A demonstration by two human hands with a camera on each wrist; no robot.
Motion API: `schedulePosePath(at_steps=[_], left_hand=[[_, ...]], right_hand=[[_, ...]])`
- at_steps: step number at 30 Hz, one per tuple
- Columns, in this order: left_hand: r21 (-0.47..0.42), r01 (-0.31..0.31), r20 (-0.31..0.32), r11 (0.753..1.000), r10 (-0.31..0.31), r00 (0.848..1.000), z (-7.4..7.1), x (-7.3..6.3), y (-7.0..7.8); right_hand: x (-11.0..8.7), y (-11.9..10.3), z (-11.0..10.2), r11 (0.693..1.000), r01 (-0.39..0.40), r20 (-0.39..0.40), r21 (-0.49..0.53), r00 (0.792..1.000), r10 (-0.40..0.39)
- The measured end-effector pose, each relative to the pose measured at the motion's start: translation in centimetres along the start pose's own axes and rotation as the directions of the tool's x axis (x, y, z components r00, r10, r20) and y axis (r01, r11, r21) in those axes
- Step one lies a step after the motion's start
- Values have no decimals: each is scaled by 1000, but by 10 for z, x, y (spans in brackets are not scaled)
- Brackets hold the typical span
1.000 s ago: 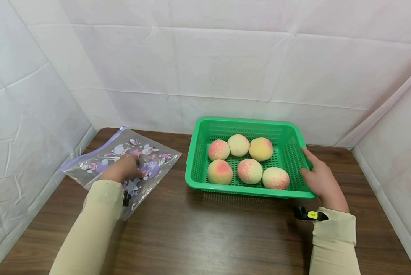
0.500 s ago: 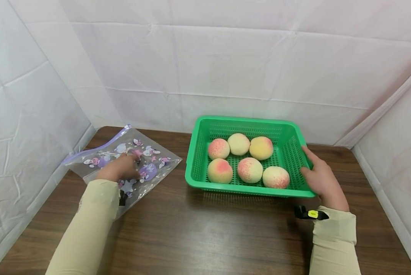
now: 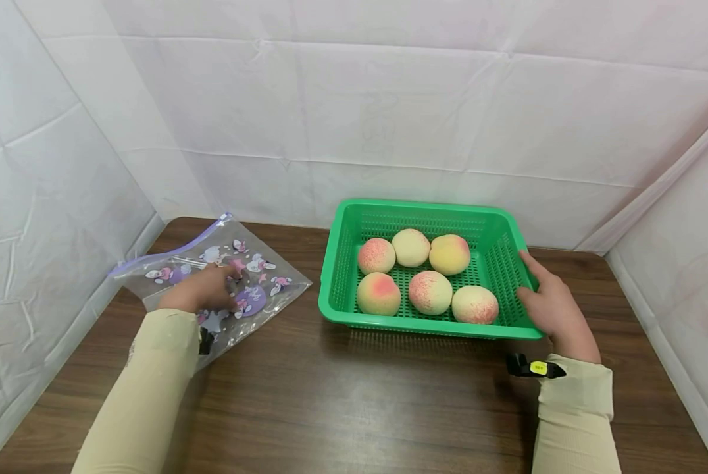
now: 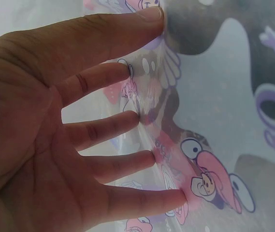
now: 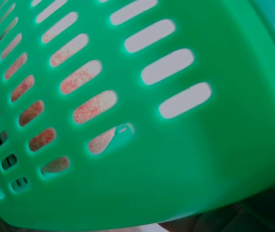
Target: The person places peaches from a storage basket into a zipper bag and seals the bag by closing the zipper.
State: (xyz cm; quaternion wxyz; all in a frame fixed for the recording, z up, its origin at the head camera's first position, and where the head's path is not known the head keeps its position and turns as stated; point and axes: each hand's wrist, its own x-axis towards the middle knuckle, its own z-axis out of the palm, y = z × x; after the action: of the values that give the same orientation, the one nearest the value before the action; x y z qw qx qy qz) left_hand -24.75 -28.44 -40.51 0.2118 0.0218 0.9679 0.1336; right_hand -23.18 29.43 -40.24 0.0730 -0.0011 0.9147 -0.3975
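A clear plastic zip bag [image 3: 279,283] with purple and pink cartoon prints lies flat at the left, its purple zip edge at the back left. My left hand [image 3: 200,288] rests on it from above; in the left wrist view the fingers [image 4: 113,128] reach out nearly straight, tips pressed against the plastic film [image 4: 209,96]. To the right stands a green slotted basket [image 3: 425,328] with several peaches [image 3: 430,292] inside. My right hand [image 3: 558,313] grips its right end, thumb over the rim. In the right wrist view the basket wall [image 5: 176,159] hides most of that hand.
Everything is on a dark brown wooden table [image 3: 354,408]. White sheeting [image 3: 389,99] hangs right behind the table, with more at both sides. The basket's back edge is close to the rear sheeting, and the bag's left corner overlaps the left sheeting.
My left hand has slid slightly left, and the bag has turned a little clockwise under it. The right hand and the basket have stayed in place.
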Motion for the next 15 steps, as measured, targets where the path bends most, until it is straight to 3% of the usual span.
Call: schedulePosePath(at_steps=[11,15], left_hand=[[-19,-11,-13,1000,10,1000,-1,-2,-5],[-10,-40,-33,999,40,999,0,-2,-8]], right_hand=[[0,0,-1,1000,16,-12,-15,1000,-16],[0,-1,0,1000,8,-14,-16,1000,-8]])
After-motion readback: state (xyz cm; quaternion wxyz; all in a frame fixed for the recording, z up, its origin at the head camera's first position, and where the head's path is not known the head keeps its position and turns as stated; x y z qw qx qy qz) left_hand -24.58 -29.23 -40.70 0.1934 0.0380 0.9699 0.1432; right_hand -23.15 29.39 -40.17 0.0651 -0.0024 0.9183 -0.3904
